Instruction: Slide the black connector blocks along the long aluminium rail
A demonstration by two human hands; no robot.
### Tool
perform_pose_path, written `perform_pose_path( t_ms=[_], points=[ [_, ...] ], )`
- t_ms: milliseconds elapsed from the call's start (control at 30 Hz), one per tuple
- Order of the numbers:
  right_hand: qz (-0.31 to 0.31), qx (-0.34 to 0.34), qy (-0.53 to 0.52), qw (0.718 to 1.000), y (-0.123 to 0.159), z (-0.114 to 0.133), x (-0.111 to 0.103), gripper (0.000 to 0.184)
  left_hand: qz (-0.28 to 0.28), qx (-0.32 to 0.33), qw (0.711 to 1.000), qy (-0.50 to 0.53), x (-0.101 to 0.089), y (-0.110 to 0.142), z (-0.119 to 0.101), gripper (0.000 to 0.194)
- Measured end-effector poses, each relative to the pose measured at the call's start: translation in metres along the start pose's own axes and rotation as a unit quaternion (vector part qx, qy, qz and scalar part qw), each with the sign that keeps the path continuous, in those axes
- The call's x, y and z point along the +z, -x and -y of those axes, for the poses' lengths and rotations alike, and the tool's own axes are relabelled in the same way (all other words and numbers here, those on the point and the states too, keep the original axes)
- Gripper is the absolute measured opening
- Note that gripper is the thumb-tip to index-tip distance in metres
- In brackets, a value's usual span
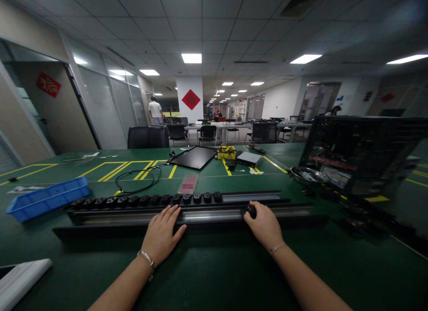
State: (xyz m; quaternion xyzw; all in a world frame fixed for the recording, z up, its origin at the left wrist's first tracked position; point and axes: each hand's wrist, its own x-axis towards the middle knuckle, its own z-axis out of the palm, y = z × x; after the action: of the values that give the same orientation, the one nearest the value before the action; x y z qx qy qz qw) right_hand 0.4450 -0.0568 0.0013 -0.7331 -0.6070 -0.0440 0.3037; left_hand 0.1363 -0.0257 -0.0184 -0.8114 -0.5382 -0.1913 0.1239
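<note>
"Rail (212, 217) first: where does it lie against the fingers?"

"Crosswise on a green worktable (214, 275), beneath the fingertips of the left hand (162, 233) and just below those of the right hand (264, 226)."

"And the fingers themselves?"

"On the left, relaxed and extended, thumb spread well apart, tips resting at the rail's far edge with nothing grasped. On the right, curled tightly around a small black part (252, 210); whether that part touches the rail cannot be made out."

"Just behind?"

"A row of black knob-like parts (166, 199) lines the left stretch of a second rail (254, 196), with a blue plastic bin (53, 202) near its left end."

"Farther back?"

"At right, a metal bowl (306, 179) sits beside an open computer case (361, 155). Across the table, a flat black panel (194, 157) lies near a yellow box (226, 155)."

"Background?"

"A black chair (148, 137) stands at the far side. Well beyond, a person in a white shirt (155, 109) is seen left of a column (197, 83) bearing a red diamond-shaped sign (191, 99)."
</note>
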Motion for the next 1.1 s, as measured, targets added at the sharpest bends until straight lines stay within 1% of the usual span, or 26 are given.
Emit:
perform_pose_path(
  t_ms=[200, 333, 700, 867, 1000, 1100],
  points=[
    [0.0, -0.007, 0.007, 1.0, 0.0, -0.003, 0.002, 0.032, 0.005, 0.001, 1.0, -0.007, -0.001, 0.0, 0.0, 0.051],
    [0.002, 0.002, 0.018, 1.0, 0.001, -0.006, 0.004, 0.037, 0.006, 0.0, 1.0, -0.009, -0.001, 0.0, -0.001, 0.051],
    [0.013, 0.016, 0.007, 1.0, 0.0, -0.003, -0.001, 0.041, -0.003, 0.002, 1.0, -0.005, -0.001, 0.0, 0.0, 0.051],
    [0.011, 0.009, 0.001, 1.0, 0.0, -0.003, -0.001, 0.039, -0.002, 0.001, 1.0, -0.007, -0.003, 0.0, -0.002, 0.05],
    [0.004, 0.003, -0.003, 1.0, 0.0, -0.002, -0.003, 0.035, -0.005, 0.005, 1.0, -0.007, -0.001, 0.0, -0.001, 0.05],
    [0.007, 0.009, -0.005, 1.0, 0.0, -0.001, -0.006, 0.035, -0.009, 0.006, 1.0, -0.006, 0.0, 0.0, 0.0, 0.05]
  ],
)
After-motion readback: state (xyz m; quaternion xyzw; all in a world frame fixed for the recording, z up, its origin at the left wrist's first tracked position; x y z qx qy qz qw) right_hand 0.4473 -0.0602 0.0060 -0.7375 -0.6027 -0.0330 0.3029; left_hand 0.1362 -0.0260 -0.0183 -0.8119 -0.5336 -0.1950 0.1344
